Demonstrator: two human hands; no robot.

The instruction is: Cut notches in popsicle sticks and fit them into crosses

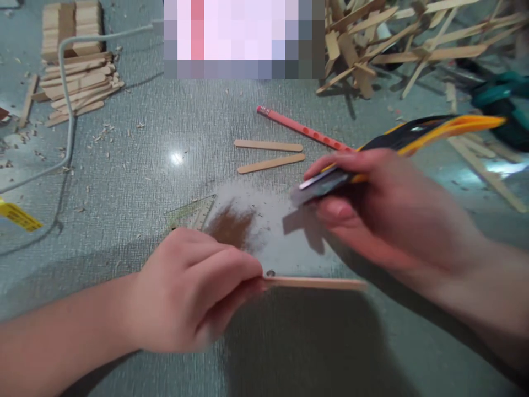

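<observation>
My left hand (198,292) is closed on one end of a wooden craft stick (318,283), whose other end points right, edge-on to the view. My right hand (372,209) is closed round a yellow and black utility knife (438,134); its blurred front end points left, above and to the right of the stick. Between the hands lies a pale, dusty patch (281,237) with a brown smear. A clear triangular ruler (192,213) is partly covered by my left hand. Two loose craft sticks (268,146) and a red pencil (303,128) lie beyond.
Stacked and bundled craft sticks (78,82) stand at the back left beside a grey cable (69,127). A tangle of joined sticks (372,44) fills the back right, near a teal tool (504,99). A yellow tag (20,215) lies far left.
</observation>
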